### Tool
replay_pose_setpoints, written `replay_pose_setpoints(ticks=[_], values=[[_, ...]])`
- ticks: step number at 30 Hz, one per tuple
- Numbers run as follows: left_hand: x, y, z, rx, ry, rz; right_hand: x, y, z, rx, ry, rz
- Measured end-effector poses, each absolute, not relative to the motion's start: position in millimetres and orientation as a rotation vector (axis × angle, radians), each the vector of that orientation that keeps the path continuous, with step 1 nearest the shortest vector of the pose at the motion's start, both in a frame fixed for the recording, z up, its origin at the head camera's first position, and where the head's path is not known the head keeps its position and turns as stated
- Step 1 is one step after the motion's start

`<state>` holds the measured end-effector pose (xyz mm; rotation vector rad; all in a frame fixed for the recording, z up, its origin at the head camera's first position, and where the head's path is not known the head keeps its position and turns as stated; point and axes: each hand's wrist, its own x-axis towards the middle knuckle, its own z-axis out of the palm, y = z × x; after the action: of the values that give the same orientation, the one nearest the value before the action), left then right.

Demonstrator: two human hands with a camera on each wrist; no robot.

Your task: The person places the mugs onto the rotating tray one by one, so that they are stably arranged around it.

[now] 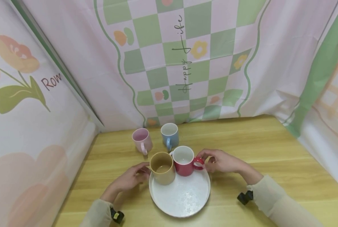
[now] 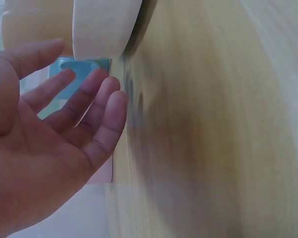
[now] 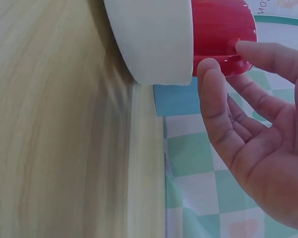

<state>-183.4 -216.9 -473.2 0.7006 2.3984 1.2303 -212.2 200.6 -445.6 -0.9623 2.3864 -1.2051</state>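
Note:
A tan mug and a red mug with a white inside stand side by side at the back of a round white tray. At the tan mug's left side is my left hand, its fingers loosely bent and spread. The left wrist view shows that palm with nothing in it, thumb close to the mug. My right hand is at the red mug's handle. In the right wrist view, thumb and fingers pinch that handle from both sides.
Behind the tray a pink mug and a blue mug stand on the wooden table, handles toward me. Patterned cloth hangs at the table's back edge, with more printed cloth along both sides.

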Motion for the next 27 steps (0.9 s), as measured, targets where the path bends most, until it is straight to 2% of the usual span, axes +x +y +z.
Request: replay_pose_setpoints(ticks=[6, 27], values=[[-187.8, -216.4, -472.1, 0.682, 2.529, 1.266, -211.7, 201.9, -449.4, -0.91, 2.297, -1.216], [-194.9, -219.2, -460.8, 0.287, 2.593, 1.481, -214.5, 205.0, -453.7, -0.904, 2.338, -1.125]])
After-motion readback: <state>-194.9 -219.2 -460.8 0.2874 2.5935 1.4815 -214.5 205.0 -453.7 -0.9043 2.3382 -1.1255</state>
